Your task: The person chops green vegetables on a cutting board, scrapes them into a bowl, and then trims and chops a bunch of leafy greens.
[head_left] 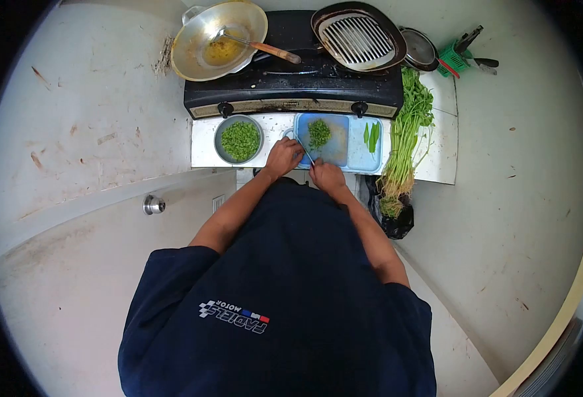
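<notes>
My right hand (pixel 328 176) is closed round the handle of a knife (pixel 306 151), whose thin blade slants up and left over the light blue cutting board (pixel 340 163). At the board's left edge, my left hand (pixel 285 157) has its fingers curled together beside the blade; what they grip, if anything, is too small to tell. Chopped greens (pixel 318 133) lie in a small heap on the board, just beyond the knife. Several long green pieces (pixel 374 137) rest on the board's right part. Left of my hands stands a grey bowl (pixel 218 149) filled with chopped greens.
Behind the board is a black stove (pixel 291 86) bearing a wok (pixel 192 49) with a spatula (pixel 275 53) and a grill pan (pixel 397 43). Leafy stalks (pixel 407 126) lie at the right, near a lidded pan (pixel 419 49) and a green utensil basket (pixel 451 58).
</notes>
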The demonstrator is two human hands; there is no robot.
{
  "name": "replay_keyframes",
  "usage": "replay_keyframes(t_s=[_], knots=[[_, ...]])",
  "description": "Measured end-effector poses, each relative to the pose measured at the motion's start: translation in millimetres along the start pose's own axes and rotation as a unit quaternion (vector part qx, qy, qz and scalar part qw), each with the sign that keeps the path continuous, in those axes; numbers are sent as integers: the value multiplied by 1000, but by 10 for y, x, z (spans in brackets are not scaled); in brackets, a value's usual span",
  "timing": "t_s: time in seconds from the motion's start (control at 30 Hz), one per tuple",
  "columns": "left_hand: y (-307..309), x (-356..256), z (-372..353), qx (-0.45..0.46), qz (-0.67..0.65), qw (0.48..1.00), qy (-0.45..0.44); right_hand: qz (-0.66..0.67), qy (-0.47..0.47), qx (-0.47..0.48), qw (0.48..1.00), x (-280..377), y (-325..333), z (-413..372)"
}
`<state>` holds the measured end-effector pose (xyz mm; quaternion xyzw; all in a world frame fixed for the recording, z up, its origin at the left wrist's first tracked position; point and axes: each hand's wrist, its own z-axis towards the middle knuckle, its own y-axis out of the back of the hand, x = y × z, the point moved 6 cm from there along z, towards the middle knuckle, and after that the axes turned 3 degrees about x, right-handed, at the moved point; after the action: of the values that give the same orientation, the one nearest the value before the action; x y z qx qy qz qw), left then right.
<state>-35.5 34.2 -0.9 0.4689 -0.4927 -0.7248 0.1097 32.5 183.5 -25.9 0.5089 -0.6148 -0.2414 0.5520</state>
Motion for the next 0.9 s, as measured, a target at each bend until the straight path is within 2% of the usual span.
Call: replay_keyframes(t_s=[0.17, 0.27, 0.37, 0.57, 0.67, 0.9], knots=[[30, -25, -58, -10, 4, 1000, -21, 2, -36, 24, 999, -61, -12, -27], [49, -36, -52, -3, -11, 1000, -18, 10, -26, -21, 999, -107, -29, -48], [68, -49, -61, -4, -17, 1000, -19, 24, -56, 8, 998, -105, -19, -42], [25, 22, -87, -18, -29, 999, -8, 36, -38, 42, 998, -40, 8, -97], [3, 25, -94, -13, -31, 999, 4, 29, -64, 81, 994, 38, 81, -102], [-28, 77, -91, -4, -34, 999, 20, 25, -69, 66, 995, 75, -42, -55]])
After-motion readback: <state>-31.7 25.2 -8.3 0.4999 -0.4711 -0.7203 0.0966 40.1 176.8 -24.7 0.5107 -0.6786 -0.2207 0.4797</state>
